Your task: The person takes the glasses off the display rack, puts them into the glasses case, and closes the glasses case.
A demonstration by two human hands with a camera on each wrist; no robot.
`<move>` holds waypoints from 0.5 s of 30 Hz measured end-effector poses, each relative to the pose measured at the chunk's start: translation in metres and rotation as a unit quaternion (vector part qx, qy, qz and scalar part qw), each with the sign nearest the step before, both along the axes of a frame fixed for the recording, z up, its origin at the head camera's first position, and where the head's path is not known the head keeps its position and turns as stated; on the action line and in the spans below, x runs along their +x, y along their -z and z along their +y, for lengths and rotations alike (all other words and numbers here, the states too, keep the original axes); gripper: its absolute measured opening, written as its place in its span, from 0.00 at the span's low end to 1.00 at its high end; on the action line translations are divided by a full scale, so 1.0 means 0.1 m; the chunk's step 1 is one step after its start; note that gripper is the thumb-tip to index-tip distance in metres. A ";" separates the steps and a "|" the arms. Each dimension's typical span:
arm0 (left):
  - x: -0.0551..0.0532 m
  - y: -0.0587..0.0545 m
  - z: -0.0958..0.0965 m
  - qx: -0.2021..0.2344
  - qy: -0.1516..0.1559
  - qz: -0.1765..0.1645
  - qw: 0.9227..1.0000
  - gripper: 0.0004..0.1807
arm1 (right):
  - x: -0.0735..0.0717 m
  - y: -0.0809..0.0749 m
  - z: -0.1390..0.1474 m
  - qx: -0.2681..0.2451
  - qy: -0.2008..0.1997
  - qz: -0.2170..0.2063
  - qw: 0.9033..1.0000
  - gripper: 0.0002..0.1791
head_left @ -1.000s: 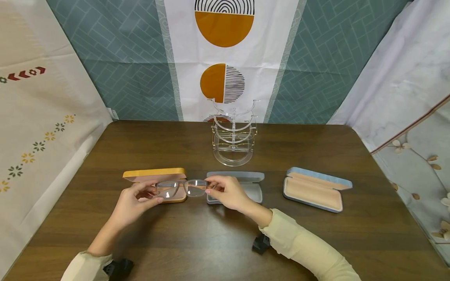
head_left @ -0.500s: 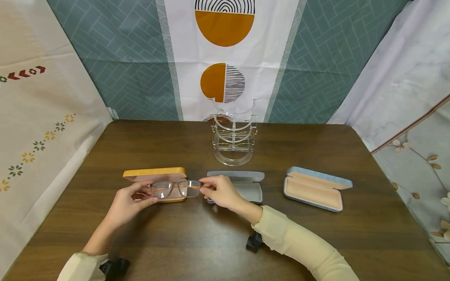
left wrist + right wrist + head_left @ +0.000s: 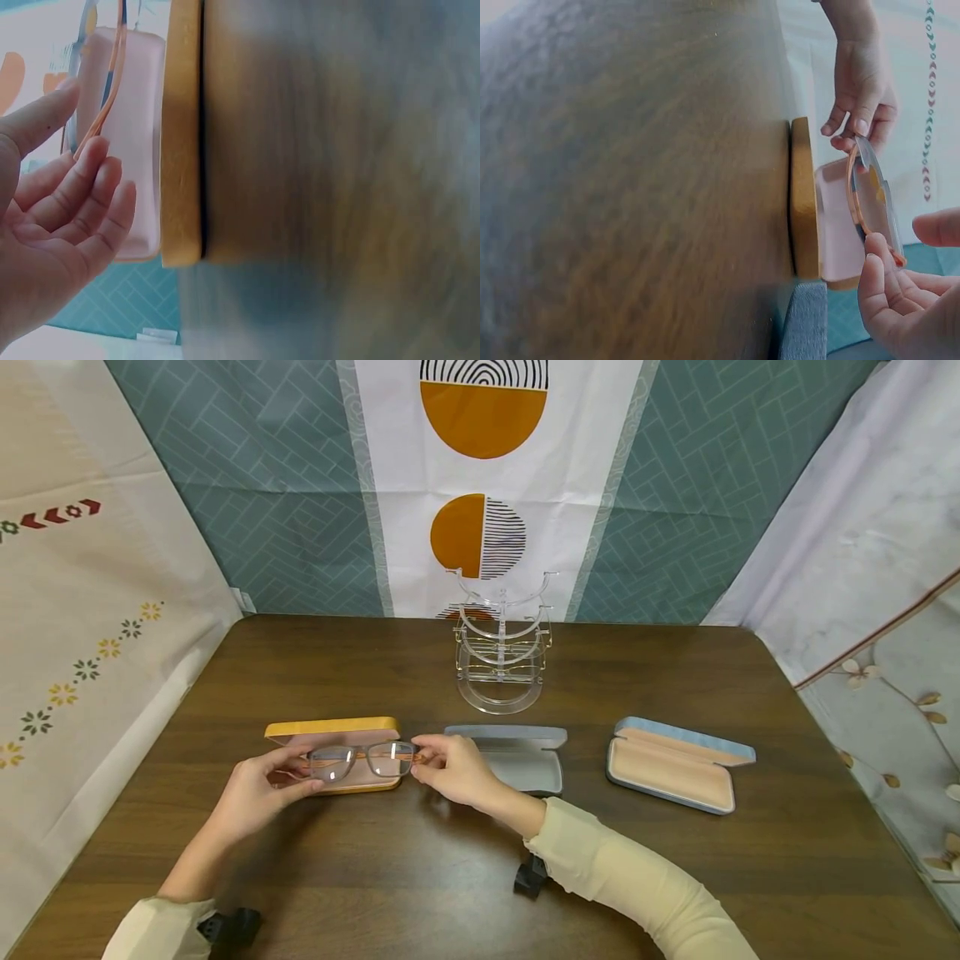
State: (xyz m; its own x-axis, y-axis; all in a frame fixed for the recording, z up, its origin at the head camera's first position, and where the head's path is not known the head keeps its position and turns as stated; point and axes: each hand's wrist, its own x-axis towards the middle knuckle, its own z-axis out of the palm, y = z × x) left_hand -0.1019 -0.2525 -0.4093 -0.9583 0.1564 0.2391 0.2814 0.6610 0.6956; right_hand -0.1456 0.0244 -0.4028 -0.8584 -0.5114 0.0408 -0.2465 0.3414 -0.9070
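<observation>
A pair of glasses [image 3: 390, 760] with a grey front and folded orange temples is held level between both hands, over the yellow glasses case [image 3: 333, 727]. My left hand [image 3: 255, 793] pinches one end of the frame. At the other end, my right hand [image 3: 463, 770] grips the hinge side between thumb and fingers. The case stands with its lid up and pink lining [image 3: 135, 150] showing. In the right wrist view, the glasses [image 3: 857, 199] are above the case's lining, and the orange temples lie folded behind the lenses.
A grey glasses case [image 3: 528, 768] with its lid raised stands partly behind the right hand. Farther right lies a blue glasses case [image 3: 667, 772], also unclosed. A clear display stand [image 3: 498, 702] bearing thin-framed glasses is at the table's back.
Both hands have moved left together, carrying the glasses from between the yellow and grey cases to over the yellow case. The cases and stand have stayed put.
</observation>
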 end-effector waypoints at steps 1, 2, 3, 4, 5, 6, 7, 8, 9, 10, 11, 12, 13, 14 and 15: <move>0.00 0.00 -0.01 -0.002 0.001 -0.001 1.000 0.20 | 0.01 0.00 -0.01 0.004 0.001 0.000 1.000 0.22; 0.00 0.00 -0.03 -0.004 0.002 -0.003 1.000 0.20 | 0.02 -0.01 -0.02 0.009 0.002 0.000 1.000 0.22; -0.01 0.00 -0.04 -0.007 0.003 -0.004 1.000 0.19 | 0.03 -0.01 -0.03 0.013 0.004 0.000 1.000 0.22; -0.01 0.01 -0.05 -0.009 0.003 -0.006 1.000 0.17 | 0.03 -0.01 -0.04 0.016 0.005 0.000 1.000 0.21; -0.01 0.01 -0.07 -0.011 0.002 -0.008 1.000 0.17 | 0.04 -0.01 -0.05 0.018 0.006 -0.001 1.000 0.21; -0.01 0.01 -0.08 -0.012 0.002 -0.010 1.000 0.17 | 0.04 0.00 -0.06 0.017 0.007 -0.001 1.000 0.20; -0.01 0.01 -0.09 -0.012 0.002 -0.012 1.000 0.18 | 0.04 0.00 -0.07 0.016 0.007 -0.002 1.000 0.19; -0.01 0.01 -0.10 -0.014 0.001 -0.012 1.000 0.18 | 0.04 0.00 -0.08 0.016 0.007 -0.001 1.000 0.18; -0.01 0.01 -0.11 -0.015 0.001 -0.013 1.000 0.19 | 0.04 0.00 -0.09 0.014 0.006 0.000 1.000 0.17; 0.00 0.01 -0.13 -0.017 0.001 -0.014 1.000 0.20 | 0.04 0.00 -0.11 0.013 0.005 -0.001 1.000 0.17; 0.00 0.01 -0.14 -0.019 0.002 -0.014 1.000 0.21 | 0.03 0.00 -0.12 0.014 0.003 -0.001 1.000 0.16; 0.00 0.01 -0.15 -0.022 0.003 -0.015 1.000 0.22 | 0.03 0.01 -0.13 0.016 0.002 -0.003 1.000 0.16; -0.01 0.01 -0.16 -0.027 0.002 -0.017 0.999 0.22 | 0.03 0.01 -0.14 0.018 0.001 -0.005 1.000 0.16; -0.01 0.01 -0.17 -0.032 0.002 -0.020 0.999 0.22 | 0.02 0.02 -0.15 0.020 -0.002 -0.009 1.000 0.16; -0.01 0.01 -0.18 -0.036 0.002 -0.023 0.999 0.22 | 0.02 0.03 -0.16 0.023 -0.006 -0.014 1.000 0.16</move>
State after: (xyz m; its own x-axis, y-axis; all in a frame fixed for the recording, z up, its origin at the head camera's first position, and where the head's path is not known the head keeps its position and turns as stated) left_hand -0.1034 -0.2707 -0.4104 -0.9675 0.1752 0.1824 0.2525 0.7093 0.6581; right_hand -0.1437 0.0088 -0.4057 -0.8530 -0.5219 -0.0065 -0.2256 0.3800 -0.8971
